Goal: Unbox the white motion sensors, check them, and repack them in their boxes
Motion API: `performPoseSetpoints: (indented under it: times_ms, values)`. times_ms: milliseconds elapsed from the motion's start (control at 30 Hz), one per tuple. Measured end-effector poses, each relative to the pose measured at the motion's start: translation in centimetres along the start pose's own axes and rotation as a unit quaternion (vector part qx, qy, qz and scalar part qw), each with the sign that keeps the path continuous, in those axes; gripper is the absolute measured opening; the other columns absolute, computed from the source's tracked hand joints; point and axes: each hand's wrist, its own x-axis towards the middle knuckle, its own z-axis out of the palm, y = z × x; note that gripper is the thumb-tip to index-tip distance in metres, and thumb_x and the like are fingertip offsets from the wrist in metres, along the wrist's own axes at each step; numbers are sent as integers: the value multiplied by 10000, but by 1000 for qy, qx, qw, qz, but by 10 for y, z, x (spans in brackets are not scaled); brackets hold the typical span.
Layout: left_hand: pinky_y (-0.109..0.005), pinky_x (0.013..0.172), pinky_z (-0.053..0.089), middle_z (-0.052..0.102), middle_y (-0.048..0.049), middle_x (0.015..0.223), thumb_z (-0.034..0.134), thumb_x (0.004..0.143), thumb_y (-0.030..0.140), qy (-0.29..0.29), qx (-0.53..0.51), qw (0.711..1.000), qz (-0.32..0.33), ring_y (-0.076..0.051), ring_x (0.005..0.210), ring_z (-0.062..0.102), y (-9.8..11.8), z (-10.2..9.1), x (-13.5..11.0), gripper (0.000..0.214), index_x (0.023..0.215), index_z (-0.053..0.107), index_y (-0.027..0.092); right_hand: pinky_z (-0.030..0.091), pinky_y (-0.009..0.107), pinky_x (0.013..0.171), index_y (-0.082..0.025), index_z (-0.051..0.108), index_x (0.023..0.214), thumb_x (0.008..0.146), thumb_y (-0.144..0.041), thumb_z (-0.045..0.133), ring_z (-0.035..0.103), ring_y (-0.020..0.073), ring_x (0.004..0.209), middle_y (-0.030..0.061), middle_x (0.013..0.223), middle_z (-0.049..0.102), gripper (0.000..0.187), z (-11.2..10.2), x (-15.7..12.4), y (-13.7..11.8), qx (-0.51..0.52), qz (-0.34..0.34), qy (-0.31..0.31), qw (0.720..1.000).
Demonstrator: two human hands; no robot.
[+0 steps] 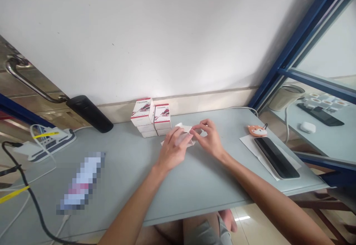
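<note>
My left hand [174, 148] and my right hand [209, 137] meet over a small white carton [184, 129] on the grey table [189, 185]. Both hands have their fingers curled on it; the right pinches its near end, the left lies over its side. Most of the carton is hidden by the fingers. Just behind it, a stack of small white and red boxes [151, 117] stands against the wall.
A black phone [275, 156] lies on white paper at the right, with an orange animal charm [257, 130] beside it. A black cylinder [89, 113] lies at the back left. A white power strip [47, 141] and cables sit at the far left. A blurred flat item [82, 182] lies front left.
</note>
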Motion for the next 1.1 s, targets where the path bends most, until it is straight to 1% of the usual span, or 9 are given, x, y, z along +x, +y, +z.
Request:
performPoseSetpoints:
  times_ms: [167,367,533,667,767,833,900,1000,1100]
  values:
    - [-541,1117,526,353,-177,1570,789,847,113,25,-65,992,-103,-355,1501,428,-2,5,-6,812,1514,382,337,487,423,892,-262,761,936,952,-414,670,590,244,950,62,988,596,177,-11,7,0,-1,-29,-4,1000]
    - [-385,1037,559,646,-74,1411,696,953,243,-139,-162,938,-274,-259,1265,660,-9,4,-13,559,1468,507,351,477,421,895,-232,727,895,927,-364,638,613,248,959,58,963,693,162,-34,30,24,-2,-3,46,999]
    - [-390,1051,539,695,-76,1352,733,916,309,-101,-201,914,-337,-261,1230,669,-11,4,-10,489,1382,586,282,531,357,791,-226,677,971,929,-441,625,656,186,833,27,930,720,225,-56,47,41,108,57,107,987]
    - [-394,989,570,716,-86,1251,766,882,378,-46,-211,898,-384,-263,1153,692,-17,8,-13,428,1265,628,245,499,258,526,-248,569,990,882,-481,673,582,129,602,-34,786,659,277,-71,57,50,235,107,206,944]
    - [-368,884,616,708,-100,1248,745,903,466,-11,-240,868,-434,-256,1102,714,-21,12,-15,427,1245,632,236,516,240,496,-254,534,949,837,-465,726,587,121,593,-43,770,641,306,-76,61,56,278,149,272,909]
    - [-363,852,632,694,-107,1275,723,926,473,-2,-236,868,-437,-254,1113,706,-22,14,-16,428,1276,629,244,542,240,503,-249,524,907,828,-458,734,602,125,627,-33,775,637,307,-76,62,59,302,180,285,892]
    - [-375,875,638,668,-106,1296,716,941,440,-4,-212,893,-397,-254,1158,675,-21,16,-16,407,1298,632,263,567,238,520,-241,522,876,824,-458,737,622,133,687,-14,803,642,310,-74,62,61,321,200,281,882]
    - [-410,961,626,601,-108,1322,701,957,359,-4,-187,931,-314,-254,1235,617,-19,18,-16,389,1330,614,289,600,244,550,-242,516,873,809,-488,763,628,138,734,-16,808,627,354,-71,62,64,335,205,274,878]
    - [-439,1015,593,552,-105,1294,652,972,279,-17,-159,944,-290,-250,1229,608,-15,17,-16,335,1305,618,296,629,268,588,-253,499,884,785,-521,788,617,133,722,-32,796,607,407,-69,61,65,343,199,261,880]
